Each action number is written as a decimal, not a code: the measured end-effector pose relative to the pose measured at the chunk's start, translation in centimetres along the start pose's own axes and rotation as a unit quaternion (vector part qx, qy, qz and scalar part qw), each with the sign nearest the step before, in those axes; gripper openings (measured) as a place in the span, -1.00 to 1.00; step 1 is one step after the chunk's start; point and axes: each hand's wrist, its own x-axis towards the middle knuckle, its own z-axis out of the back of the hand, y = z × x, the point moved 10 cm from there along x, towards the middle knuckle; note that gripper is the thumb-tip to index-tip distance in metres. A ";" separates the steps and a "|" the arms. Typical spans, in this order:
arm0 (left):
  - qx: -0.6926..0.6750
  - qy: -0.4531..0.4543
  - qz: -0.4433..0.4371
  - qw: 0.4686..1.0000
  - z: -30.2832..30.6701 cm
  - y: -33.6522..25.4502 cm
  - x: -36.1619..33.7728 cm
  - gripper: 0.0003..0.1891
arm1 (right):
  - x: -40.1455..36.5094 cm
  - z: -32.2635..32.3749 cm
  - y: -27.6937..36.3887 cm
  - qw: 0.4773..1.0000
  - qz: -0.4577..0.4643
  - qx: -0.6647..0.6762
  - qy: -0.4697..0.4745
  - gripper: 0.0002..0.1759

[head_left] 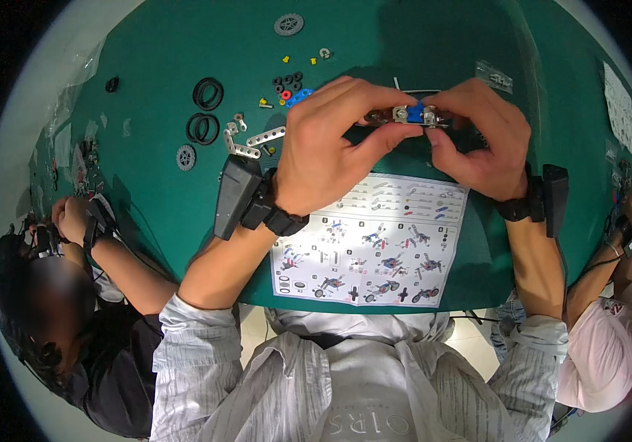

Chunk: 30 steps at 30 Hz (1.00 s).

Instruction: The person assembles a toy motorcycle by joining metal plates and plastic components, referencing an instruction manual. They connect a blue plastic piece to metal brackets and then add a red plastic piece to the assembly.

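A small partly built model of metal brackets with a blue piece point(417, 113) is held above the green table. My left hand point(334, 140) pinches its left end between thumb and forefinger. At the other end, my right hand point(484, 136) grips it with thumb and fingertips close together. My fingers cover part of the model. Below the hands lies a printed sheet of assembly pictures point(367, 243). Left of my left hand are a perforated metal strip point(266, 137) and a blue perforated part point(299, 97), the latter partly hidden by the hand.
Black rubber rings point(207, 93) lie at the left, near a grey toothed wheel point(186, 158). Another grey wheel point(288, 24) is at the far side. Small black parts point(287, 79) lie in a group. A clear bag point(494, 76) is behind my right hand. People work at both sides.
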 end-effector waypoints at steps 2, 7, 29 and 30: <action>-0.002 0.000 0.004 1.000 0.0 0.0 -0.1 -0.71 | 0.0 -0.1 0.1 1.000 0.004 0.001 0.000 -0.63; -0.006 0.003 0.018 1.000 -0.1 0.1 -0.1 -0.72 | 0.0 -0.1 0.0 1.000 -0.005 0.011 0.000 -0.64; -0.006 0.019 0.006 1.000 -0.5 0.1 -0.1 -0.72 | 0.1 -0.1 0.2 1.000 0.001 -0.003 0.004 -0.68; -0.007 0.017 0.005 1.000 -0.5 0.1 -0.1 -0.72 | 0.0 -0.2 0.0 1.000 -0.004 -0.001 0.004 -0.68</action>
